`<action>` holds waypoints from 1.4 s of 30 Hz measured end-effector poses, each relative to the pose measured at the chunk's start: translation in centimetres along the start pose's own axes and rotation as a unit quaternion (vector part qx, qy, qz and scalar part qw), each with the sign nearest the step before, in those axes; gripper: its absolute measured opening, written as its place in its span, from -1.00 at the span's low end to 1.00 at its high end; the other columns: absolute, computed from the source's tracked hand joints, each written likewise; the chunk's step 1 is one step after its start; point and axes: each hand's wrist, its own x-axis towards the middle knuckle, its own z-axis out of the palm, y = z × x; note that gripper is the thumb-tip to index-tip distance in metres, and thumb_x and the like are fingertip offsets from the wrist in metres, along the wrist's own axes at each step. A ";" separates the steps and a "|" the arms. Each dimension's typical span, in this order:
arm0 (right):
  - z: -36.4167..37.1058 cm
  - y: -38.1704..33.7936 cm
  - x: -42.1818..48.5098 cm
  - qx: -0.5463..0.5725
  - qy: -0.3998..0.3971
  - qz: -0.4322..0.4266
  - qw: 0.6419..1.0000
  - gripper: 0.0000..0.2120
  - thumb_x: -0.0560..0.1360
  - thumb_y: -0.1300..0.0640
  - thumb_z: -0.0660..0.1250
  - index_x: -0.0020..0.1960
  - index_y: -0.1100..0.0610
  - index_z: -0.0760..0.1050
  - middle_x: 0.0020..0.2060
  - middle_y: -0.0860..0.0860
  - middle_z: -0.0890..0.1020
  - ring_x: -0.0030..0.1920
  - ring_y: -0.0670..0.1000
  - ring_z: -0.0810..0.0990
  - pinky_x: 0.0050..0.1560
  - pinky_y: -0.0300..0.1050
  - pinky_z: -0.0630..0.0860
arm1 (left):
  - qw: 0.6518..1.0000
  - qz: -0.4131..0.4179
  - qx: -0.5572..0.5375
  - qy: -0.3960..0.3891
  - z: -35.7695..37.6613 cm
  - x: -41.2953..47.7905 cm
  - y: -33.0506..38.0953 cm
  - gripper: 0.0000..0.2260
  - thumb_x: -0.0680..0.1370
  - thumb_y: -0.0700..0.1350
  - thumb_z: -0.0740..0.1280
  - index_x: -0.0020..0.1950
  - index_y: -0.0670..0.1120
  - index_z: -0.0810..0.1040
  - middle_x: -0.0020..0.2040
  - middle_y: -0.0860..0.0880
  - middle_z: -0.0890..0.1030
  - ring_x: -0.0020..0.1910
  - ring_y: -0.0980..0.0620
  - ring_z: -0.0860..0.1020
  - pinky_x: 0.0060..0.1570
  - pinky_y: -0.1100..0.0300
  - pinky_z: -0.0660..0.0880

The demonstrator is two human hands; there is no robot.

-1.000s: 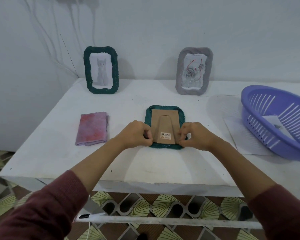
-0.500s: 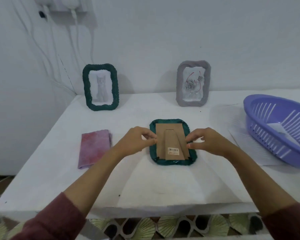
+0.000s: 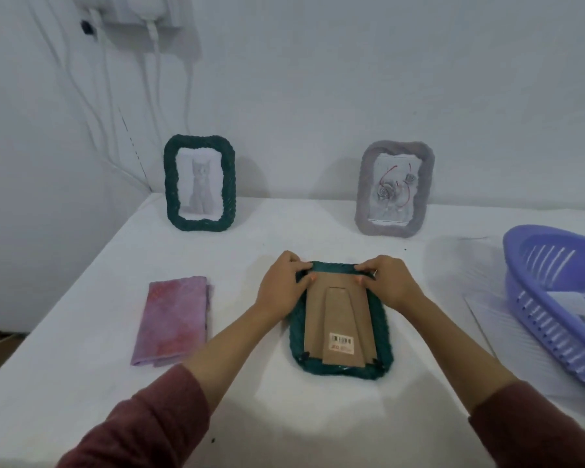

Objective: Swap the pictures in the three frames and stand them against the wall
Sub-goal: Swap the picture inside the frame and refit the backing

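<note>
On the white tabletop (image 3: pixel 81 383) the green frame (image 3: pixel 338 372) lies face down in front of me, its woven rim around a brown cardboard back (image 3: pixel 318 319) with the stand folded flat. My left grip (image 3: pixel 281 285) and right grip (image 3: pixel 390 282) each clasp a far corner, thumbs on the cardboard. A barcode sticker (image 3: pixel 341 342) sits near the stand's foot.

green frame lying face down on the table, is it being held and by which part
Yes. The green frame is held at its far edge: the left hand pinches the far left corner, the right hand the far right corner.
</note>
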 end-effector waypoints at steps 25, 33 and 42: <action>0.6 0.1 -0.2 0.054 0.044 0.011 0.998 -0.81 0.47 0.26 0.34 0.06 0.26 0.61 0.05 0.18 0.64 0.04 0.06 0.54 -0.10 -0.40 0.23 | 0.993 -0.018 -0.107 -0.046 -0.9 2.1 -0.7 -0.76 0.40 -0.21 0.46 0.04 -0.20 0.62 -0.13 0.08 0.47 -0.26 0.23 0.39 -0.25 0.57 0.35; 0.5 0.0 -0.2 0.058 0.044 -0.002 0.997 -0.80 0.47 0.27 0.34 0.06 0.28 0.61 0.04 0.19 0.64 -0.08 -0.10 0.43 -0.28 -0.50 0.31 | 0.994 -0.006 -0.094 -0.053 -1.1 2.2 -0.6 -0.82 0.40 -0.21 0.46 -0.02 -0.21 0.64 -0.20 0.16 0.44 -0.26 0.23 0.40 -0.25 0.57 0.35; 1.0 0.2 -0.4 0.077 0.071 0.004 0.995 -0.81 0.46 0.27 0.34 0.05 0.27 0.62 0.04 0.19 0.64 0.00 0.04 0.55 -0.09 -0.39 0.26 | 0.994 -0.013 -0.109 -0.026 -0.8 2.0 -0.7 -0.81 0.37 -0.22 0.48 -0.03 -0.21 0.67 -0.25 0.12 0.48 -0.30 0.18 0.40 -0.30 0.54 0.35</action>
